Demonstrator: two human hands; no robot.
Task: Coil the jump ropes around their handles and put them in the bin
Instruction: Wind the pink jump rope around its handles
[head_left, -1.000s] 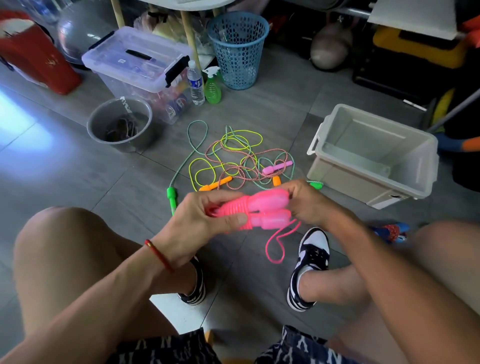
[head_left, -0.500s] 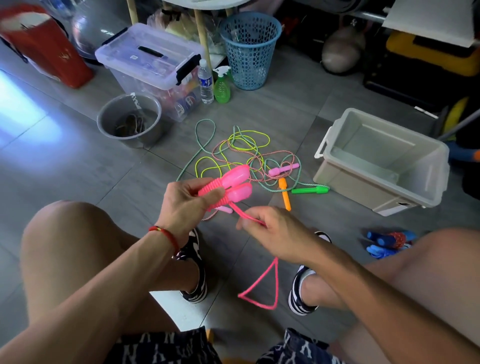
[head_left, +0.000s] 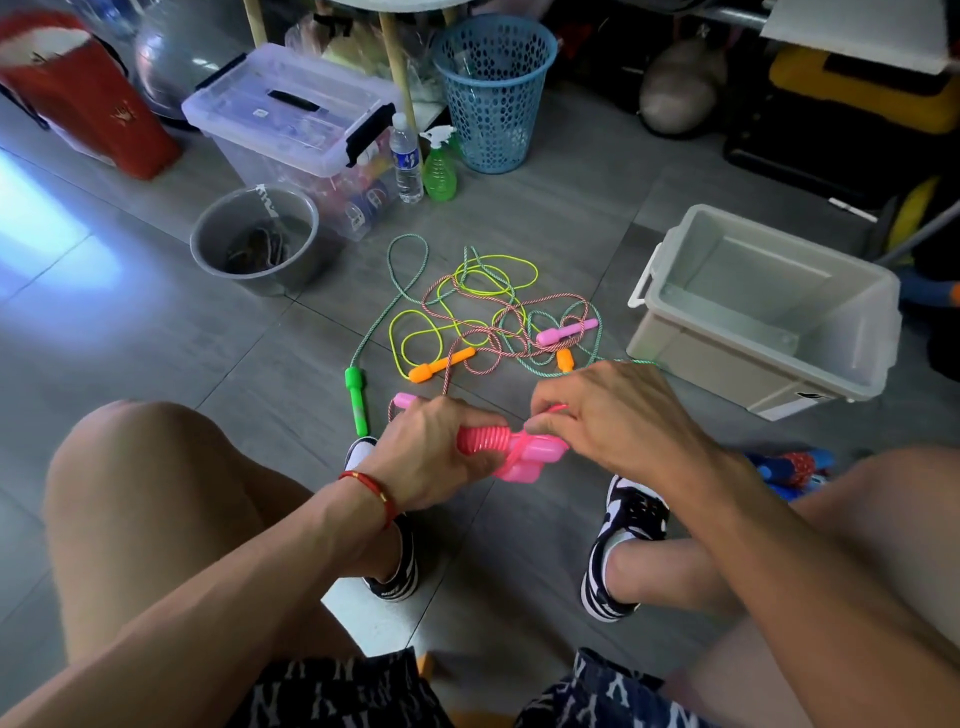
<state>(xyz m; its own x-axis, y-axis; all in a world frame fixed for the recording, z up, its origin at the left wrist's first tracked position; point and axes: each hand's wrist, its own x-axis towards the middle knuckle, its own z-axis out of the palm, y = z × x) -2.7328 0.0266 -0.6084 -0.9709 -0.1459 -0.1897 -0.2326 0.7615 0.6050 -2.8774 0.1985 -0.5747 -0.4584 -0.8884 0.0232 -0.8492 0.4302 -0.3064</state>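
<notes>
step: winding the last rope onto the pink handles (head_left: 519, 454) | left hand (head_left: 431, 452) grips the coiled end | right hand (head_left: 618, 415) pinches the rope tail | next: tuck tail, drop in empty bin (head_left: 852, 343), right | other ropes (head_left: 483, 312) tangled on floor

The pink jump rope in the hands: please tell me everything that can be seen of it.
The pink jump rope looks like glossy plastic: two pink handles lying side by side, with thin pink cord wound in tight turns around their ridged part. The left hand grips the wound end. The right hand pinches the cord at the wider handle ends, where a strand crosses over them. The bundle lies roughly level, held above the floor between the knees, near the loose ropes. No loose tail shows; the hands hide part of it.
</notes>
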